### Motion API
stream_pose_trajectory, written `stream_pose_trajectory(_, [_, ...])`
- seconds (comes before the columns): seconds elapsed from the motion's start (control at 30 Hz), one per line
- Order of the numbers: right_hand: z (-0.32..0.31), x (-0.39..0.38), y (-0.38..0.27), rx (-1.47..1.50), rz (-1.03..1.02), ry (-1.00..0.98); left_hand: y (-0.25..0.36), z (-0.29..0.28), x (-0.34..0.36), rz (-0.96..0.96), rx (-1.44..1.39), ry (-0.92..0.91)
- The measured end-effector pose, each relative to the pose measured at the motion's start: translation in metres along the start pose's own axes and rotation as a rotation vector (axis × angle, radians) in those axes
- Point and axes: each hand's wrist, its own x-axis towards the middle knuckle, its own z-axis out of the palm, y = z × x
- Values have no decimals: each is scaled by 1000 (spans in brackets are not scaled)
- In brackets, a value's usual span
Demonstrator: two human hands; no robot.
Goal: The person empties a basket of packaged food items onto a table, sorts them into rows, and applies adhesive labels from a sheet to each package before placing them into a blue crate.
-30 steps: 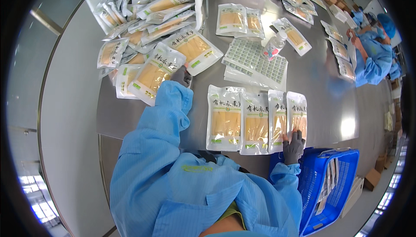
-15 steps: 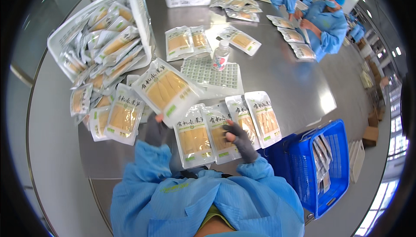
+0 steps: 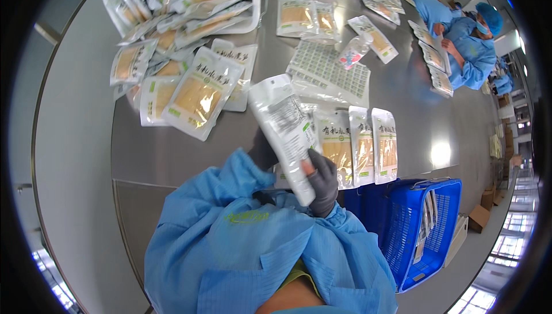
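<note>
Pouch (image 3: 280,127) just flipped below sheet (image 3: 316,62), back now exposed to view! Right hand (image 3: 325,183) pinching lower edge; left hand (image 3: 263,151) mostly hidden below-left of sheet, grip can't tell.

Large black characters are running across the row pouches (image 3: 361,146), above a green line. The held pouch (image 3: 283,135) is showing a block of small dark print, too blurred to read. Green lettering is standing on the blue smock (image 3: 247,248), and the label sheet (image 3: 325,71) is carrying tiny repeated markings.
</note>
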Motion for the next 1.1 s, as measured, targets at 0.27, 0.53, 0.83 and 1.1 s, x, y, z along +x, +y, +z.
stream_pose_trajectory(0.27, [10,-28,-4,-143,-164,-110,-27,-11,0,-96,-86,-91])
stream_pose_trajectory(0.53, [-22,-42,43,-88,-91,-26,-66,-20,45,-209,-67,-158])
stream_pose_trajectory(0.83, [-136,-79,142,182,474,484,-157,4,80,-162,920,-155])
stream_pose_trajectory(1.1, [-173,-176,294,447,1393,272,-185,-4,107,228,2343,-654])
